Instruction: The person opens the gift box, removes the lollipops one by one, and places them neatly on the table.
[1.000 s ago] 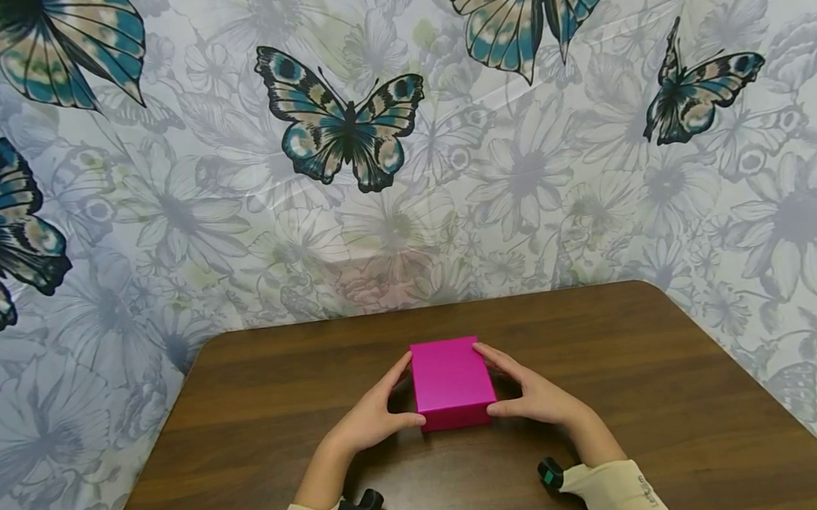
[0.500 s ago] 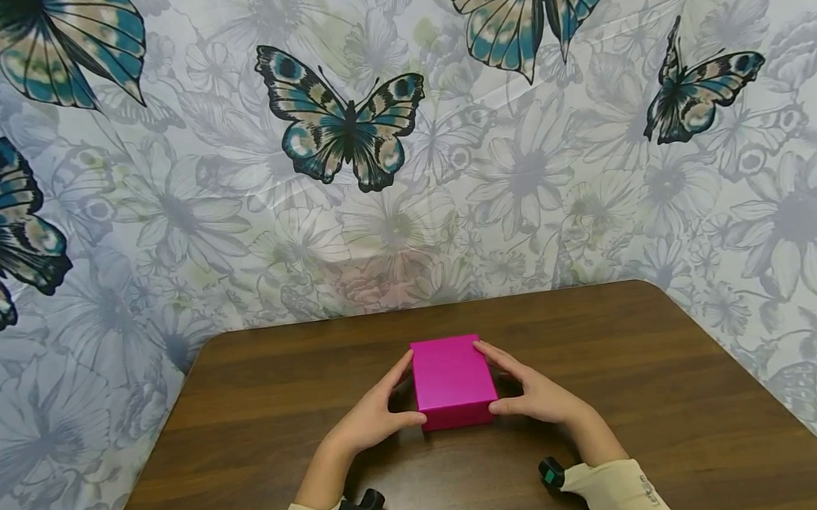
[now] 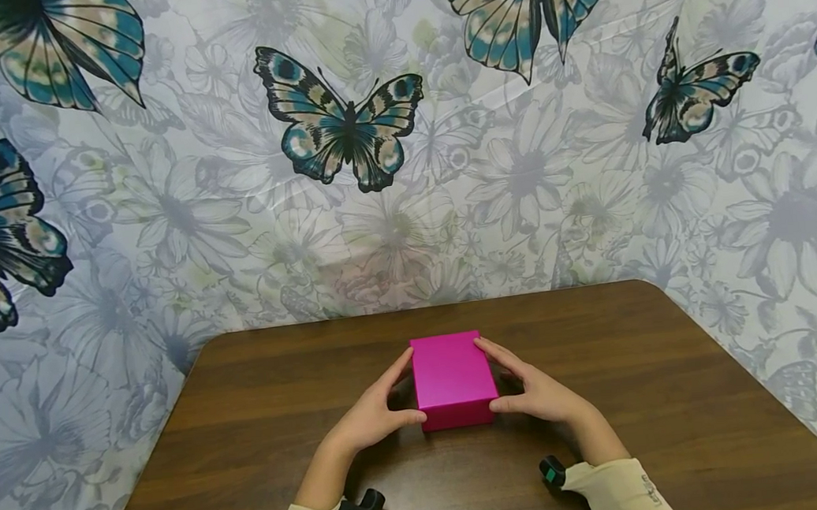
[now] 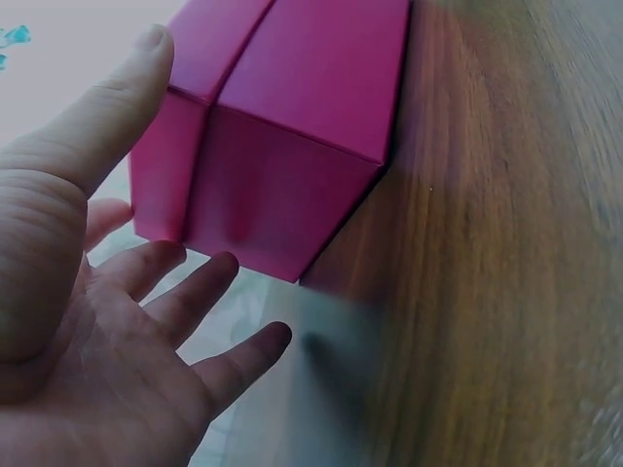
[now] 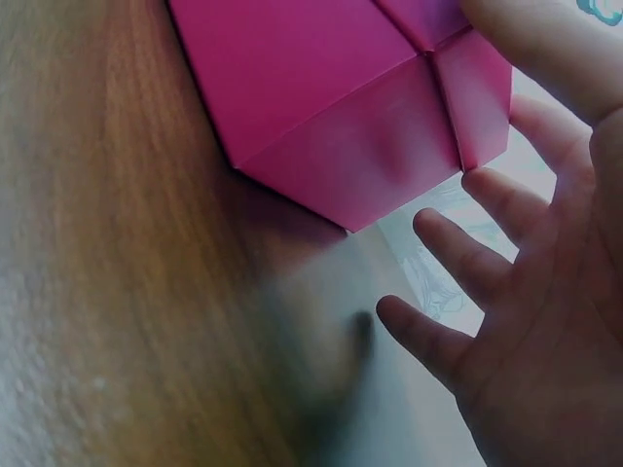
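Note:
A magenta box with a fitted lid stands on the brown table, in the middle of the head view. A dark seam parts the lid from the box body in the left wrist view. My left hand holds the lid at its left side, thumb at the front corner and index finger towards the back corner. On the opposite side my right hand grips the lid the same way. The other fingers of each hand spread out below, apart from the box body. The box's contents are hidden.
Behind the table hangs a pale floral cloth printed with large butterflies. Dark wristbands sit at both wrists beside cream sleeves. The table's far edge lies a short way beyond the box.
The lid has risen very slightly, its top edge now a little higher in the head view. Both hands keep nearly the same place and hold.

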The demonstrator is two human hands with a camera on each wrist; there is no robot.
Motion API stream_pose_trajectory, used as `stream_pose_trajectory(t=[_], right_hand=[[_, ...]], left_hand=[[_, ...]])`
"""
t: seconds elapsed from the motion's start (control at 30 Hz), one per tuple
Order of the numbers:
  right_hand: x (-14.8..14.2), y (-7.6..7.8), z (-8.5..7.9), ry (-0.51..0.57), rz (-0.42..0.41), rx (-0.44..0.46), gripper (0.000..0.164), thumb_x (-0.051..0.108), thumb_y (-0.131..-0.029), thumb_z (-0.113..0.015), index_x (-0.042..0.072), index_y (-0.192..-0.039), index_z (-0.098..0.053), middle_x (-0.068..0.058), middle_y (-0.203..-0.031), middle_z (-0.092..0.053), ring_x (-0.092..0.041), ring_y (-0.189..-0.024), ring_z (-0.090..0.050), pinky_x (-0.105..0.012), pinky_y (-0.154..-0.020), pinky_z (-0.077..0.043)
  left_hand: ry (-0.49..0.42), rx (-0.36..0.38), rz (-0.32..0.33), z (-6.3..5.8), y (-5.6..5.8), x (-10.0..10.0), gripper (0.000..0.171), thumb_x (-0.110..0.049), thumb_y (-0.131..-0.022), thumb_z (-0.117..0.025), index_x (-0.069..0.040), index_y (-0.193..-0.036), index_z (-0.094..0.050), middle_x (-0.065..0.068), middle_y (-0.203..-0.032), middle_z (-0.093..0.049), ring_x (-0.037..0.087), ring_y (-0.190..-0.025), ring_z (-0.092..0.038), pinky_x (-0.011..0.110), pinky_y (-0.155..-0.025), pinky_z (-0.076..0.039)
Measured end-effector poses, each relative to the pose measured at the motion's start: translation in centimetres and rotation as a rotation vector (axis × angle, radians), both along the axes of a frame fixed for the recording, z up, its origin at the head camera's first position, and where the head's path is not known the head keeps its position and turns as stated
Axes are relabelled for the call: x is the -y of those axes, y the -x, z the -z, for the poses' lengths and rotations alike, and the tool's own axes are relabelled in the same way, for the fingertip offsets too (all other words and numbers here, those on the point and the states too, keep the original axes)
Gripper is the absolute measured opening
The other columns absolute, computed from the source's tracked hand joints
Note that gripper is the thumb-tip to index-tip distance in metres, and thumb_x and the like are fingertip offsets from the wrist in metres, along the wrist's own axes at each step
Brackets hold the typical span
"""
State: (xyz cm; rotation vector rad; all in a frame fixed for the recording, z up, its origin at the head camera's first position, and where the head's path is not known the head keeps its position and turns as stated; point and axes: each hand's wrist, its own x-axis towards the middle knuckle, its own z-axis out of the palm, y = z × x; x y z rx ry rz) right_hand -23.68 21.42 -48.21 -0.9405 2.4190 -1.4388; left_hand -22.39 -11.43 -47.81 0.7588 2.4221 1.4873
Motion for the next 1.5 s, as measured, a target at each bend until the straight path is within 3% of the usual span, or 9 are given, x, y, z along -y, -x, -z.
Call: stream_pose_trajectory(t=[0.23, 0.5, 0.83, 1.27, 1.5], right_hand=[[-0.5, -0.2, -0.3, 0.006, -0.016, -0.004, 0.091, 0.022, -0.09, -0.074, 0.028, -0.161, -0.018, -0.002, -0.169, -0.013, -0.036, -0.152, -0.022, -0.071, -0.111, -0.031], [-0.9, -0.5, -0.9, 0.025, -0.039, -0.033, 0.089, 0.019, -0.091, -0.073, 0.025, -0.161, -0.019, -0.002, -0.17, -0.011, -0.009, -0.153, -0.016, -0.072, -0.111, -0.03], [-1.4, -0.8, -1.3, 0.025, -0.063, -0.101, 0.085, 0.015, -0.091, -0.071, 0.023, -0.161, -0.021, -0.003, -0.17, -0.009, -0.024, -0.155, -0.017, -0.072, -0.11, -0.032], [-2.3, -1.5, -2.4, 0.017, -0.081, -0.117, 0.088, 0.017, -0.09, -0.073, 0.023, -0.161, -0.021, -0.001, -0.17, -0.01, 0.0, -0.152, -0.015, -0.064, -0.113, -0.035], [-2.9, -1.9, -3.3, 0.03, -0.1, -0.13, 0.095, 0.012, -0.086, -0.077, 0.02, -0.161, -0.019, -0.001, -0.17, -0.013, 0.001, -0.152, -0.017, -0.051, -0.118, -0.036]], left_hand=[[-0.014, -0.005, -0.017, -0.4, -0.7, -0.5, 0.1, -0.03, -0.085, -0.08, -0.032, -0.161, -0.014, 0.003, -0.164, -0.031, 0.029, -0.151, -0.03, 0.058, -0.12, -0.03], [-0.012, -0.032, -0.026, -0.7, -1.4, -1.0, 0.101, -0.03, -0.085, -0.08, -0.031, -0.161, -0.014, 0.003, -0.163, -0.032, 0.028, -0.152, -0.03, 0.057, -0.12, -0.031], [-0.029, -0.062, -0.053, -1.1, -2.3, -1.6, 0.102, -0.029, -0.084, -0.082, -0.03, -0.161, -0.016, 0.004, -0.163, -0.031, 0.025, -0.152, -0.029, 0.055, -0.121, -0.03], [-0.044, -0.078, -0.097, -2.0, -3.6, -2.6, 0.099, -0.027, -0.083, -0.082, -0.031, -0.16, -0.019, 0.002, -0.163, -0.032, 0.025, -0.151, -0.031, 0.056, -0.12, -0.032], [-0.072, -0.052, -0.137, -2.7, -4.4, -3.2, 0.094, -0.026, -0.085, -0.08, -0.038, -0.158, -0.022, -0.001, -0.161, -0.036, 0.023, -0.15, -0.034, 0.054, -0.12, -0.032]])
